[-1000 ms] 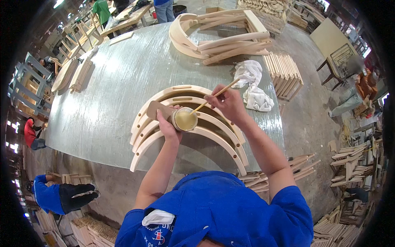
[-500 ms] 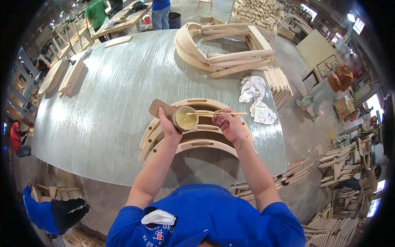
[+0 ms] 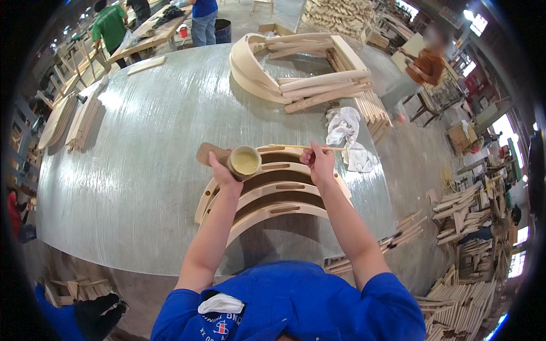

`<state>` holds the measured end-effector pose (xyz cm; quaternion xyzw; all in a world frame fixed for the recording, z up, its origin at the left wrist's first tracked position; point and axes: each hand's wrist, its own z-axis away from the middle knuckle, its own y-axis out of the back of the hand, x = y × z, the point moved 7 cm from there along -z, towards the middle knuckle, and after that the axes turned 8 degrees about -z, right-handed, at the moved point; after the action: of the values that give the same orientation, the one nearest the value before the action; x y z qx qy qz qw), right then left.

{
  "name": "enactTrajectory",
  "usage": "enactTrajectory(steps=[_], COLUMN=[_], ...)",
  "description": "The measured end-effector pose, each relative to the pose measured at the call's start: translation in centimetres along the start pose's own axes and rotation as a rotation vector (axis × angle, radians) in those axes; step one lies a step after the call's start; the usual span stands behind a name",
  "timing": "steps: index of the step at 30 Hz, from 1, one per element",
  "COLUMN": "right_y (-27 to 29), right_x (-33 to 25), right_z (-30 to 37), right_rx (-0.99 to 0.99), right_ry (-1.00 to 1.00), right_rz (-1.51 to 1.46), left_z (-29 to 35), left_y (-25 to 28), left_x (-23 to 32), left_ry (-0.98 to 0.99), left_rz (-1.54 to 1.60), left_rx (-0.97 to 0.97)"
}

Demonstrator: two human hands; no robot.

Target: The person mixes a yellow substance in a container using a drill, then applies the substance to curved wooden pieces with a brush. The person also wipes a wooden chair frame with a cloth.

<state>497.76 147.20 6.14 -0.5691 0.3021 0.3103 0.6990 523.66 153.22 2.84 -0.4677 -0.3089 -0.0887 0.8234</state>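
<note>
In my left hand is a round cup filled with pale yellow, glue-like liquid. A flat brown wooden piece juts out beside the cup, under the same hand. My right hand pinches a thin wooden stick. The stick's left end lies over the farthest of several curved wooden parts, near that part's slot. These arched parts stand in a nested row on the table, with long slots in their upper edges and round holes near their ends.
The large table has a shiny film covering. White rags lie at its right; a ring of curved and straight wooden parts stands at the back. Wooden slats sit far left. A person in orange stands beyond the right edge.
The stick has come out of the cup and moved over the farthest curved part, carried by my right hand. My view has shifted slightly. The person in orange now stands closer to the table.
</note>
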Motion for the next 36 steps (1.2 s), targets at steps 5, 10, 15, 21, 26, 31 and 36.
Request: enactTrajectory(steps=[5,10,15,21,26,31,36], right_y=[-0.3,-1.9,-2.9,-9.3,-6.2,-7.8,-8.1], right_x=[1.0,1.9,-0.1,1.9,-1.2,0.8,1.1], right_z=[-1.6,-1.5,0.3,2.9,1.5,2.1,0.9], right_rx=[0.041,-0.071,-0.150,-0.439,-0.306,-0.343,-0.364], right_ry=[0.153,0.352,0.592,0.740,0.781,0.793,0.598], right_rz=[0.234,0.399,0.816,1.002,1.065,1.038,1.123], left_z=[-0.3,-0.4,-0.4,0.6,0.0,-0.9,0.1], left_y=[1.4,2.1,3.5,2.4,2.7,2.9,0.7], left_x=[1.6,2.1,2.1,1.5,2.2,1.3,1.8], left_ry=[0.004,0.017,0.046,0.147,0.087,0.147,0.130], left_rz=[0.057,0.044,0.075,0.054,0.120,0.078,0.102], left_rx=[0.031,-0.020,-0.001,0.034,-0.031,-0.046,-0.028])
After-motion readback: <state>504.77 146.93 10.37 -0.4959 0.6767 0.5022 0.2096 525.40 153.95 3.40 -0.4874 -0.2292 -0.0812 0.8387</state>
